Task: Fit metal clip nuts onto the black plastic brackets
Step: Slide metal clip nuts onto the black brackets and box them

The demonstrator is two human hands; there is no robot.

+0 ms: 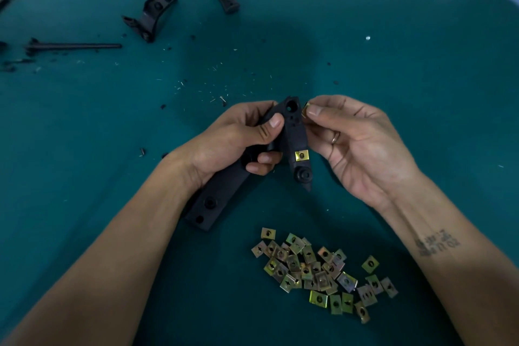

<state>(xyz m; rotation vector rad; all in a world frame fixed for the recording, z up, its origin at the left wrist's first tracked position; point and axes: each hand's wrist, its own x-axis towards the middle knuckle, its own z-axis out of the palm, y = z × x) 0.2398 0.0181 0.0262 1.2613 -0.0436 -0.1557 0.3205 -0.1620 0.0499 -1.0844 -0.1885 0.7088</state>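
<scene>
While two spare black brackets [150,15] lie idle toward the far left corner of the green desk [393,70], the left hand [238,140] grips the bracket in work [295,132] above the desk's middle, fingers curled round its matte, angular body, probably to steady it. One brassy clip nut [301,155] already sits on its lower arm. Just right, the right hand [354,143] pinches another clip nut [305,110] against the bracket's upper edge, seemingly to slide it on. Near the front edge lies a heap of loose clip nuts [320,270], flat, folded, iridescent.
</scene>
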